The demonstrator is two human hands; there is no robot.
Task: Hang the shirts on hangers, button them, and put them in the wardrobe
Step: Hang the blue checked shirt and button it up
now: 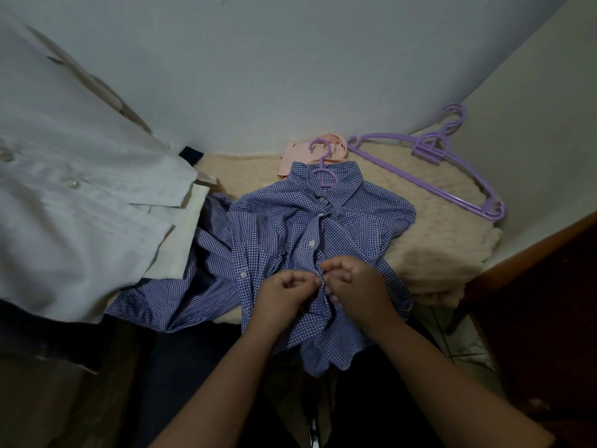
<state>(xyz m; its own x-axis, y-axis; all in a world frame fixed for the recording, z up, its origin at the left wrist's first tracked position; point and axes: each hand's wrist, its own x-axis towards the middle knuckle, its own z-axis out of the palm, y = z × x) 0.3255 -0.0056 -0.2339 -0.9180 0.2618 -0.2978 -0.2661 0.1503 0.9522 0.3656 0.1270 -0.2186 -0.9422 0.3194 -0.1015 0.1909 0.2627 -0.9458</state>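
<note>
Centrally, a blue-and-white gingham cotton shirt (pixel 323 227) lay face up on a cream fluffy blanket (pixel 429 250) covering the bed, a purple plastic hanger (pixel 323 169) poking from its collar. Both hands met at the placket: the left hand (pixel 284 294) had a grip pinching the fabric edge, and the right hand (pixel 358 282) pinched it just beside. A blue striped shirt (pixel 181 286) lay to the left, touching a white button-up shirt (pixel 84 202). Spare purple plastic hangers (pixel 429 156) rested near the corner.
</note>
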